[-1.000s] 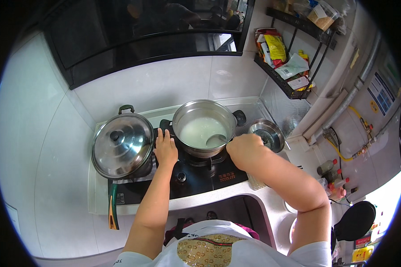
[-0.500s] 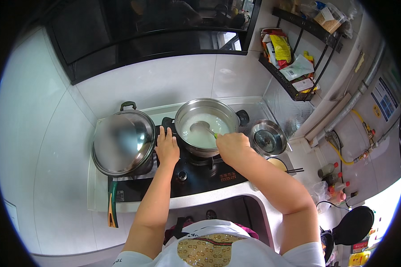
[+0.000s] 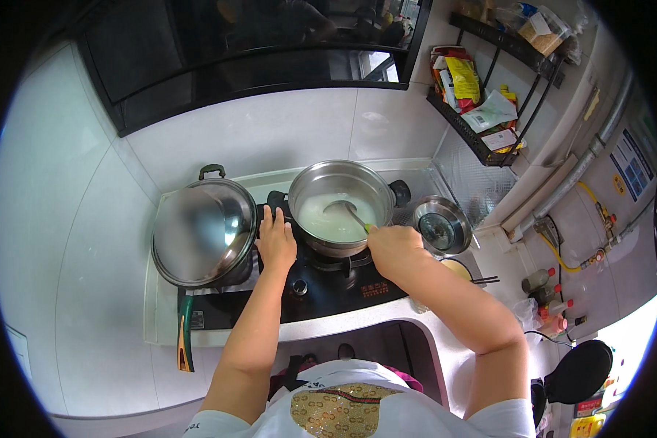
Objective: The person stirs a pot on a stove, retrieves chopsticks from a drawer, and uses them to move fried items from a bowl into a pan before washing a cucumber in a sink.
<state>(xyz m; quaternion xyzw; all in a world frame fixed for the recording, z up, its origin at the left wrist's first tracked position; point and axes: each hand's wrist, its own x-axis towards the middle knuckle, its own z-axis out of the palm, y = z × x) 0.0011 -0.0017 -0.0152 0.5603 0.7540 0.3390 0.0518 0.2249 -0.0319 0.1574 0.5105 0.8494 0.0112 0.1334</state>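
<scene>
Ladle (image 3: 344,205) — one, in one pot (image 3: 341,177) — right grip (image 3: 396,249) clenched round it, left grip (image 3: 277,241) spread

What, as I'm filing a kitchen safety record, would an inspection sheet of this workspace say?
Surface: black cooktop set in a white counter.
Job's things: two-handled steel pot on the cooktop, holding cloudy whitish liquid; ladle with its bowl inside the pot.
Clutter: lidded pan left of the pot; steel bowl right of it; red-capped bottles farther right.
Left hand: open, fingers extended, just left of the pot; contact unclear.
Right hand: closed on the ladle's handle.
Cables: thin black cable near the bottles.
Surroundings: black wall rack with packets; yellow hose along the right wall.
</scene>
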